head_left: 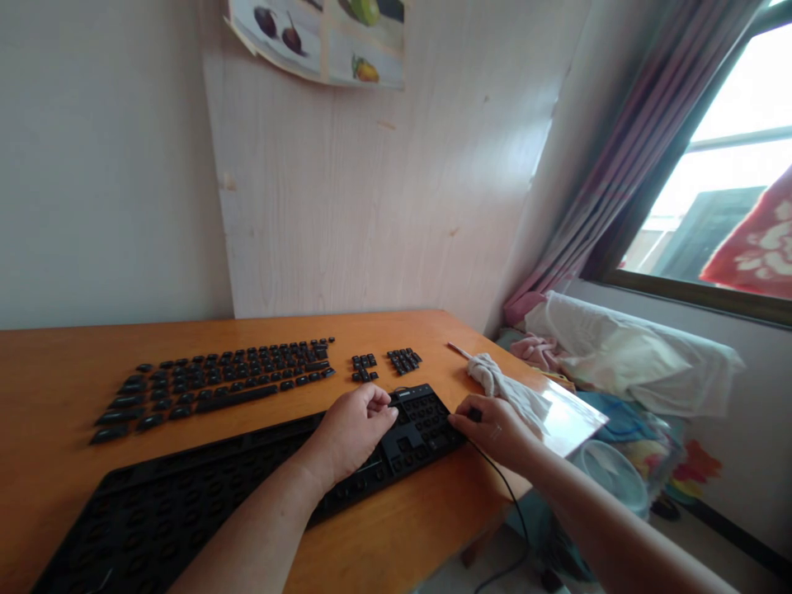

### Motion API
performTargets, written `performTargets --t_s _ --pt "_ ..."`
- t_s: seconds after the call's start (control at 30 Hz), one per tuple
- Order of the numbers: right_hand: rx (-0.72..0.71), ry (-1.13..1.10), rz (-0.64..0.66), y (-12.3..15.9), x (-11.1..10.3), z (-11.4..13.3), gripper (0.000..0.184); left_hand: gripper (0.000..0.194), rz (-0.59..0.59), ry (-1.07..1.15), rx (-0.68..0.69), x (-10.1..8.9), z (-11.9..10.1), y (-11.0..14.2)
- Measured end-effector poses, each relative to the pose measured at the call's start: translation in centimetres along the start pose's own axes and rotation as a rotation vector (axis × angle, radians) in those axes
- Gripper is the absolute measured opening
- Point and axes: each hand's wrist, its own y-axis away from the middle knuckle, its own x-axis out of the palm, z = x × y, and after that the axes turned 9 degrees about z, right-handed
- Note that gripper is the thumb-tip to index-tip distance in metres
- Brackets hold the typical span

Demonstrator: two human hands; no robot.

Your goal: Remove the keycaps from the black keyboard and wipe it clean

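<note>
A black keyboard with its keycaps removed lies slanted across the orange table. My left hand rests on its right part, fingers curled against the frame beside the number pad. My right hand pinches a small black keycap at the keyboard's right end. Removed black keycaps lie in keyboard order on the table behind, with two small groups to their right.
A white cloth and a thin stick lie at the table's right corner. The keyboard's cable drops over the front edge. Bedding and clothes are piled under the window to the right. A wooden board leans against the wall behind.
</note>
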Motion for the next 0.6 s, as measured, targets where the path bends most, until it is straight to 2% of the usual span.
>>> performTargets --t_s 0.1,0.2,0.27,0.4,0.6 --pt "-0.022 -0.024 -0.007 -0.1 -0.2 0.2 0.023 0.028 -0.001 -0.003 0.007 0.0 0.0 0.0" --pt "-0.007 -0.133 -0.07 -0.3 -0.2 0.4 0.022 0.025 -0.021 0.009 0.016 0.1 -0.3 0.1" --pt "0.04 -0.32 -0.09 -0.4 0.1 0.8 0.025 0.023 -0.053 0.015 0.02 0.2 -0.7 0.1" --pt "0.064 -0.769 -0.038 -0.5 0.7 2.8 0.031 0.022 -0.066 0.05 0.051 0.6 -1.3 0.1" --pt "0.009 -1.079 0.085 -1.1 2.1 6.3 0.033 0.029 0.055 0.249 0.12 1.1 -1.6 0.4"
